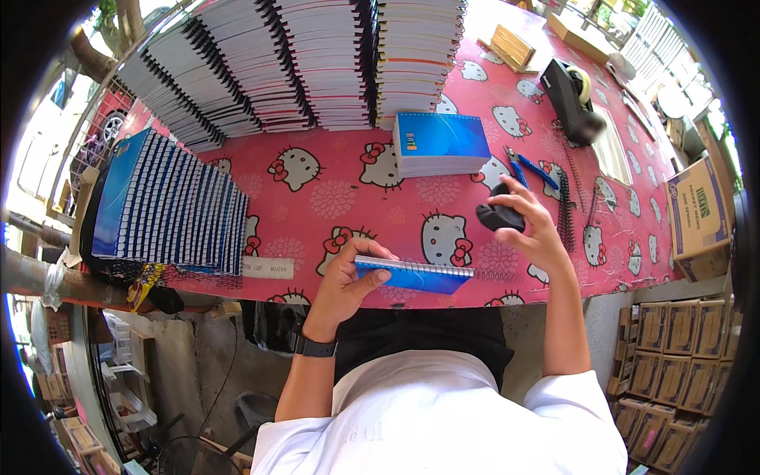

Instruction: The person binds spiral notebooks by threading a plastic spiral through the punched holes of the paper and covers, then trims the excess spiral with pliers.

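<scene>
My left hand (348, 279) is closed around the near-left end of a small blue notebook (427, 277), held tilted above the front edge of the table with its row of binding holes upward. A thin dark coil (495, 276) shows at the notebook's right end; whether it is threaded in, I cannot tell. To the right, my right hand (534, 226) has its fingers and thumb around a small, rounded black object (500, 215) whose kind is unclear. Just beyond that hand lie blue-handled pliers (532, 171). Black spiral coils (565, 214) rest beside it.
A pile of blue notebooks (443, 138) sits ahead on the pink patterned tablecloth (332, 198). Tall stacks of spiral-bound books (324, 71) rise behind, with bound blue notebooks (174, 206) at left. A black tape dispenser (566, 99) and a cardboard box (701, 214) are at right.
</scene>
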Motion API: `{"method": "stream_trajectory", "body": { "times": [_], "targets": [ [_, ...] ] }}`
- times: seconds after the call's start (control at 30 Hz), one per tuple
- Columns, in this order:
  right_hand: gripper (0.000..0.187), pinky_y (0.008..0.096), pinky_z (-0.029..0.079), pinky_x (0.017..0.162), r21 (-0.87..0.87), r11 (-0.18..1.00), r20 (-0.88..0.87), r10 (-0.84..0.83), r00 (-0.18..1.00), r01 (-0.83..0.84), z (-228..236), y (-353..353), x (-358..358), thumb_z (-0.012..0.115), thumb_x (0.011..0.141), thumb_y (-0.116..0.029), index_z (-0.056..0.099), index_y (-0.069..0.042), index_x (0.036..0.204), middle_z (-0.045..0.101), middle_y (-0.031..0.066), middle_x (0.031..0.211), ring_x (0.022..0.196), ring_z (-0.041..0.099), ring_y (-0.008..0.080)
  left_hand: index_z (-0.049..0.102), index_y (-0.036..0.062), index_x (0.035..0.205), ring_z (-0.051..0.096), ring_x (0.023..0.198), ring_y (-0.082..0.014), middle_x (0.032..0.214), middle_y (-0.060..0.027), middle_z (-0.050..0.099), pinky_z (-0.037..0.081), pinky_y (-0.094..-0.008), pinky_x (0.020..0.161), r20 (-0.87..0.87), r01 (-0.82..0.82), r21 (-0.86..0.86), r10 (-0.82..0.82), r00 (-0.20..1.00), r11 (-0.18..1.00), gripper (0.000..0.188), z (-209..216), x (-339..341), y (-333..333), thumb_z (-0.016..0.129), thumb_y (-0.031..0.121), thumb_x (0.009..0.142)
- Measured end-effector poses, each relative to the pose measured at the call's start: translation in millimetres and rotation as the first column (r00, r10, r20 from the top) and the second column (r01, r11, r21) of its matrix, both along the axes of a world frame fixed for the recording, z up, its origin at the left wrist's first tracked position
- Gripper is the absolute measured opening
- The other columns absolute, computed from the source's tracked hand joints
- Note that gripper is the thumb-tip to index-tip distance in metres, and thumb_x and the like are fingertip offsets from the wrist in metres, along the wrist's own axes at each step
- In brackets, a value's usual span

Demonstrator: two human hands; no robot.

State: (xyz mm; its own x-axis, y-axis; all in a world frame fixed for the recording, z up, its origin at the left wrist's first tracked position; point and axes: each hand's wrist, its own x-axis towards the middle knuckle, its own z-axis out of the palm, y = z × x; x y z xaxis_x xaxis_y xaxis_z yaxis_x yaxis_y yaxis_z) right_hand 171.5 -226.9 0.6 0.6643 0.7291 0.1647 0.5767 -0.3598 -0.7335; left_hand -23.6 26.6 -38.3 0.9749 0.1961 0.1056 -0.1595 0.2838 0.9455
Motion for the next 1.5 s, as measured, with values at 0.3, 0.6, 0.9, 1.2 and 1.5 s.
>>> {"method": "stream_trajectory", "body": {
  "times": [0.3, 0.6, 0.9, 1.2, 1.5],
  "targets": [
    [0.075, 0.0431, 0.034, 0.103, 0.453, 0.763, -0.515, 0.646, 0.563, -0.461, 36.6, 45.4, -53.3, 0.069, 0.068, -0.067, 0.07, 0.0, 0.103, 0.05, 0.0257, 0.132, 0.12, 0.05, 0.0346, 0.059, 0.0055, 0.094, 0.06, 0.099, -0.0197, 0.095, -0.0081, 0.066, 0.045, -0.0344, 0.091, 0.077, 0.04, 0.186, -0.055, 0.995, 0.982, 0.016, -3.2, -12.9, 1.8, 0.069, 0.004, 0.081],
    [0.054, 0.0445, 0.036, 0.1, 0.164, 0.883, -0.309, 0.469, 0.827, -0.439, 34.2, 64.8, -65.8, 0.071, 0.073, -0.052, 0.07, -0.006, 0.101, 0.055, 0.0211, 0.128, 0.113, 0.053, 0.0351, 0.062, 0.0053, 0.097, 0.06, 0.092, -0.0128, 0.096, -0.004, 0.065, 0.046, -0.0271, 0.084, 0.09, 0.007, 0.212, -0.027, 0.996, 0.977, 0.016, -4.3, -12.1, 0.6, 0.068, 0.002, 0.082],
    [0.047, 0.0464, 0.036, 0.101, -0.046, 0.954, -0.023, 0.295, 0.955, -0.296, 12.7, 74.7, -59.0, 0.075, 0.073, -0.044, 0.068, -0.011, 0.106, 0.049, 0.0191, 0.135, 0.119, 0.046, 0.0363, 0.06, 0.0049, 0.099, 0.057, 0.099, -0.0131, 0.098, -0.0052, 0.064, 0.046, -0.0285, 0.088, 0.019, 0.07, 0.114, -0.072, 0.997, 0.991, 0.019, -10.9, -12.5, 4.3, 0.068, 0.0, 0.082],
    [0.049, 0.0401, 0.045, 0.09, 0.137, 0.944, 0.186, 0.272, 0.944, -0.299, 70.1, 85.6, -95.3, 0.079, 0.071, -0.025, 0.06, -0.007, 0.112, 0.057, 0.0133, 0.113, 0.106, 0.052, 0.0324, 0.065, 0.0044, 0.093, 0.059, 0.074, -0.0086, 0.083, -0.0034, 0.066, 0.047, -0.0236, 0.067, 0.07, -0.201, 0.323, 0.188, 0.98, 0.925, 0.021, 24.4, -0.4, -12.8, 0.075, 0.004, 0.075],
    [0.024, 0.037, 0.046, 0.065, 0.331, 0.89, 0.29, 0.219, 0.932, -0.312, 62.1, 102.0, -108.1, 0.074, 0.075, -0.012, 0.06, -0.005, 0.094, 0.055, 0.0089, 0.083, 0.077, 0.054, 0.0273, 0.062, 0.0045, 0.085, 0.063, 0.071, -0.0097, 0.078, -0.0031, 0.067, 0.049, -0.0235, 0.064, 0.17, -0.401, 0.424, 0.364, 0.916, 0.812, 0.022, 54.5, -6.3, -19.4, 0.079, 0.006, 0.07]
  ]
}}
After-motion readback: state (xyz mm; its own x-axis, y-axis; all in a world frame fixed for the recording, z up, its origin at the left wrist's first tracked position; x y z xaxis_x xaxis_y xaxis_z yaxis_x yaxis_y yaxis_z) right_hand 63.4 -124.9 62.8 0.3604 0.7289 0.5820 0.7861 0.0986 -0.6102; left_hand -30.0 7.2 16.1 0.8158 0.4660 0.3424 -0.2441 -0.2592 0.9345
